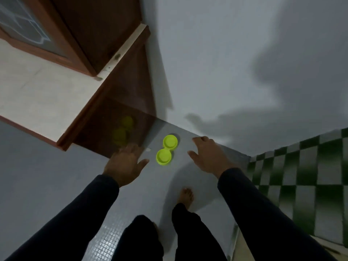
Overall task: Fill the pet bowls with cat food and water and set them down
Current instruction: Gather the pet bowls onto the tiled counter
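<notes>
The green double bowl (166,149) lies on the grey floor (56,176) near the wall (226,63), and no label or writing can be read on it. The left hand (125,163) hangs at its 8 o'clock and the right hand (208,156) at its 3 o'clock, both with relaxed fingers, holding nothing. The bowl reflects in the brown door (120,102) at 10 o'clock.

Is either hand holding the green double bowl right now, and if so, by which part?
Nothing is held. The left hand and right hand hover open on either side of the green double bowl, which sits on the floor untouched.
</notes>
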The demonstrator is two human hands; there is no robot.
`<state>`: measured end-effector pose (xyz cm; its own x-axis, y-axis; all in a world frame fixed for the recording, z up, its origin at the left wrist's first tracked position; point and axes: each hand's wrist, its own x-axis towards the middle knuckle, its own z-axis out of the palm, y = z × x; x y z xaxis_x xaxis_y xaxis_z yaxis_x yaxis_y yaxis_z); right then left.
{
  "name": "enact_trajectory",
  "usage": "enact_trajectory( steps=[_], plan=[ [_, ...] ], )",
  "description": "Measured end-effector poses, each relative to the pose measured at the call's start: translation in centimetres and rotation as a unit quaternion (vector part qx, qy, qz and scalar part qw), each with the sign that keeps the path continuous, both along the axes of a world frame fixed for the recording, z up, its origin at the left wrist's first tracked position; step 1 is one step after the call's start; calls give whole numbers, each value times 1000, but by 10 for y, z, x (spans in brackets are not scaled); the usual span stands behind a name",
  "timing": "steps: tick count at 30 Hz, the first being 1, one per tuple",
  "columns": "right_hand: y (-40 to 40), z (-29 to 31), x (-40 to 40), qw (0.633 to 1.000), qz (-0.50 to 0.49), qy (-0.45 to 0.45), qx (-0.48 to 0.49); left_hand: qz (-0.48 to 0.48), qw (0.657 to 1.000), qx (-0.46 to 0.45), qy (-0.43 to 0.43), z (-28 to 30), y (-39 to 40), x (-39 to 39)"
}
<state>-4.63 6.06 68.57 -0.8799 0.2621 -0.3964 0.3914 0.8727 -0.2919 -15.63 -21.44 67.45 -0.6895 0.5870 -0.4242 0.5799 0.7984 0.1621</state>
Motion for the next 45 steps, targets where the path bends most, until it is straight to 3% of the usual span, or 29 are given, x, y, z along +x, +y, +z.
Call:
enact_trajectory(
  steps=[7, 14, 33, 45],
  plan=[
    [40, -73, -64, 999, 16, -6, -33, 46, 998, 29, -39, -71, 39, -35],
    [67, -188, -113, 997, -15, 6, -73, 74, 996, 3, -57, -177, 67, -74],
    [90, -553, -184, 989, -41, -25, -140, 150, 982, 80, -87, -567, 74, -96],
    [97, -676, -205, 979, -110, -27, -169, 322, 926, 115, -163, -691, 73, -78]
  ],
)
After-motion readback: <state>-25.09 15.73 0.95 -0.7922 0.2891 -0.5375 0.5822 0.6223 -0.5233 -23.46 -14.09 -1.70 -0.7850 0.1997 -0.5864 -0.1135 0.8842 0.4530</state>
